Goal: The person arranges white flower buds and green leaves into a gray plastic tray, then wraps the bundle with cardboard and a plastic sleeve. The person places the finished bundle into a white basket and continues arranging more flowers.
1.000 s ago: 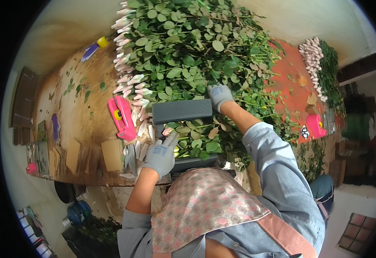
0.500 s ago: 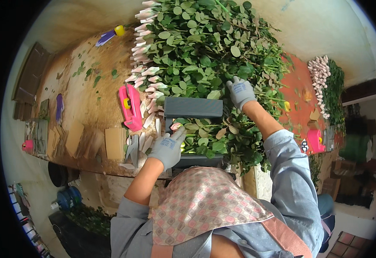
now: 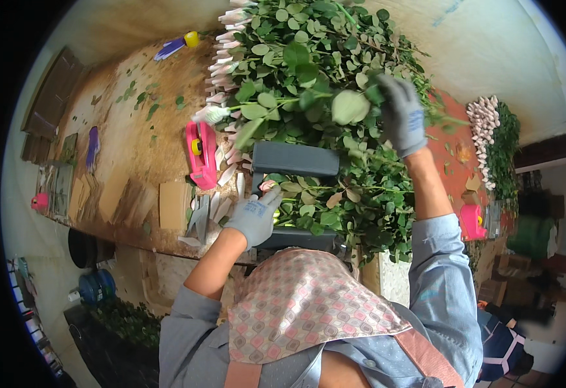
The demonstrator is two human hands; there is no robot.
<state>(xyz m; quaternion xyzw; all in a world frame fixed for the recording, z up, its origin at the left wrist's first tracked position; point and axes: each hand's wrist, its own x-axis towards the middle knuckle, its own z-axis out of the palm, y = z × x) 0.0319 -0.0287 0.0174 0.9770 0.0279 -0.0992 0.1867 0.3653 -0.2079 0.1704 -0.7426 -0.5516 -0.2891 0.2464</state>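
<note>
My right hand (image 3: 400,116), in a grey glove, is raised over a pile of leafy roses (image 3: 302,39) and closed around the stem of a single rose (image 3: 210,115). Its pale bud, in a whitish sleeve, points left, and its leaves are blurred. In a matching glove, my left hand (image 3: 254,216) is at the left end of a dark grey ridged holder (image 3: 296,159). The fingers there are closed at a pinkish rose bud (image 3: 268,185). Leafy stems lie between the holder's two walls.
A pink tape dispenser (image 3: 200,155) stands left of the holder, near white sleeves and cardboard pieces (image 3: 174,205). Purple gloves (image 3: 170,48) and loose leaves lie on the wooden table (image 3: 118,123). More bundled roses (image 3: 482,123) and another pink dispenser (image 3: 472,222) are at right.
My right hand has risen from the pile and moved right, lifting a rose by its stem. The left hand stays by the holder. A person has come into view at the lower right.
</note>
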